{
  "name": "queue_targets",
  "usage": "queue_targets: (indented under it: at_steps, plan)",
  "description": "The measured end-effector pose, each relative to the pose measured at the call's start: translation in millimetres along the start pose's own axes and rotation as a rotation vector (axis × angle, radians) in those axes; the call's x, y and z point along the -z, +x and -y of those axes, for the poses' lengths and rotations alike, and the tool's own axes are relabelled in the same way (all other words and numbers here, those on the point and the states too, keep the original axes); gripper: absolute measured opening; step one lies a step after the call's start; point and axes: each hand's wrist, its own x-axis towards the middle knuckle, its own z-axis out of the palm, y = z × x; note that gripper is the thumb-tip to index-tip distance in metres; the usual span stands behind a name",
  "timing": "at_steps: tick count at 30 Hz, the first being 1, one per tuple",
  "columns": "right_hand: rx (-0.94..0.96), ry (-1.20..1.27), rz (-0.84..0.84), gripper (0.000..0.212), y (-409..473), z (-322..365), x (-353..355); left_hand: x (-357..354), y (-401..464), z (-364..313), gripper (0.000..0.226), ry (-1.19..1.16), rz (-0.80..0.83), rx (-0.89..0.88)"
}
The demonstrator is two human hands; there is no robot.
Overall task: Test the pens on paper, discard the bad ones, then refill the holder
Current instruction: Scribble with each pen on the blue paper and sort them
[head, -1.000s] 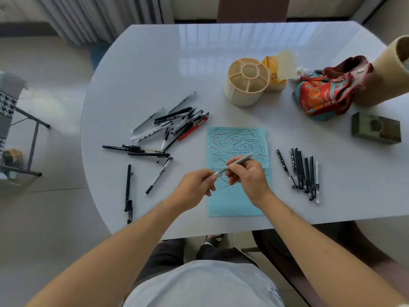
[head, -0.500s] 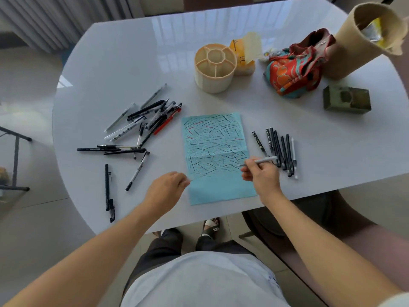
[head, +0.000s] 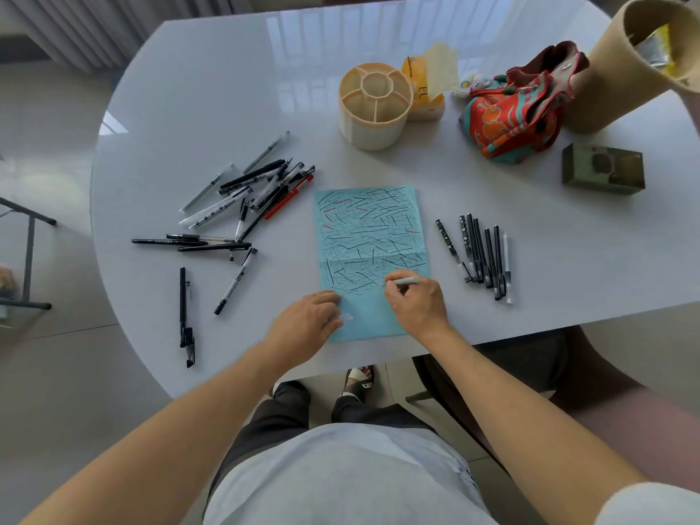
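Fingers of the right hand [head: 416, 305] pinched a white pen [head: 405, 281], tip on the scribbled blue paper [head: 369, 229]; the left hand [head: 308, 322] gripped its cap, pressing the sheet. Beyond, sorted pens [head: 481, 252] lay right, an untested pile [head: 246, 198] left, the holder [head: 373, 108] unfilled: roughly a third done.

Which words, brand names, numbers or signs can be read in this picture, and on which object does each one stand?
No text can be read for certain.
Yellow tissue pack: dark printed marks, too blurred to read.
Black pen near the table edge: faint print on the barrel, too small to read.
Patterned pens right of the blue paper: only dots, no letters.
Paper: only test strokes, no words.
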Motion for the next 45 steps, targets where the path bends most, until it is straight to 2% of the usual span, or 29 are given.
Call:
queue_targets:
  at_steps: [3,7,9,12,15,22,26,31,37,38,40,42,45]
  plan:
    - [-0.079,0.015,0.006,0.015,0,-4,9,2,1,0,0.023,-0.009,0.017,0.036]
    - [-0.250,0.415,-0.033,0.011,-2,-4,19,4,4,-5,0.023,-0.044,0.028,0.079]
    - [-0.291,0.611,0.032,0.003,-4,0,22,7,6,-8,0.023,-0.101,0.000,0.126]
    - [-0.297,0.760,0.138,0.009,-12,8,22,9,9,-16,0.022,-0.158,-0.041,0.146]
    - [-0.280,0.798,0.199,0.008,-18,14,18,11,11,-23,0.022,-0.186,-0.045,0.131]
    - [-0.285,0.821,0.185,0.012,-18,17,21,17,14,-28,0.023,-0.178,-0.023,0.161]
    - [-0.271,0.789,0.253,0.008,-20,16,15,20,18,-35,0.020,-0.177,0.019,0.158]
    - [-0.298,0.776,0.226,0.011,-17,20,8,20,23,-44,0.017,-0.212,0.011,0.203]
    - [-0.325,0.543,0.290,0.010,13,16,24,19,30,-40,0.022,-0.252,0.071,0.209]
    - [-0.340,0.420,0.257,0.011,27,12,33,20,31,-35,0.030,-0.239,0.061,0.226]
    - [-0.296,-0.005,0.195,0.015,56,1,53,21,27,-22,0.041,-0.197,0.031,0.269]
    - [-0.221,-0.364,0.155,0.015,77,-12,67,22,17,-7,0.039,-0.160,0.012,0.309]
    - [-0.182,-0.577,0.161,0.018,91,-28,73,23,0,8,0.030,-0.155,0.000,0.350]
